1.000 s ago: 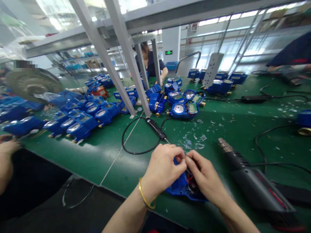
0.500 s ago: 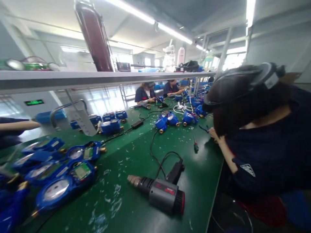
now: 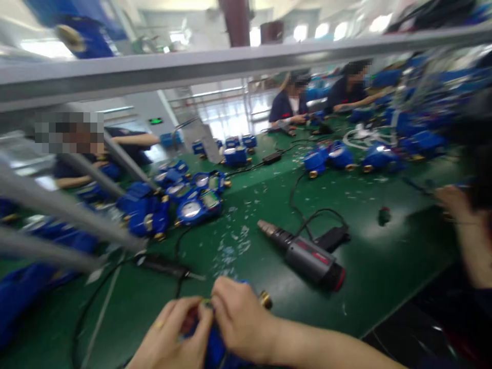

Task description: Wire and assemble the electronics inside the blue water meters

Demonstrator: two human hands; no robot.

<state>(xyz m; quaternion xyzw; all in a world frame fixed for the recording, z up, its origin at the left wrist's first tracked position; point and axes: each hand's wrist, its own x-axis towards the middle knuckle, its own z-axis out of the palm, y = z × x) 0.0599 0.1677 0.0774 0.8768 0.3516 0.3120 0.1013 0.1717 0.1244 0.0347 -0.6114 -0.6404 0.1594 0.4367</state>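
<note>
Left hand [image 3: 179, 328] and right hand [image 3: 244, 323] sit together over a blue, brass-ended meter body [image 3: 216, 349], grip unclear; bracing it on the green surface [image 3: 376, 277] should steady fine fingerwork.

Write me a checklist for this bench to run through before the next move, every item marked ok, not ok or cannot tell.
1. Left hand and right hand both at the blue meter: ok.
2. Fingertips' hold on the meter plain to see: cannot tell, the hands hide it and the picture is blurred.
3. Heat gun lying on the table, apart from the hands: ok.
4. Heat gun switched off: cannot tell.
5. Screwdriver set down, out of the hands: ok.
6. Table free of scraps: not ok, pale bits lie scattered.
</note>
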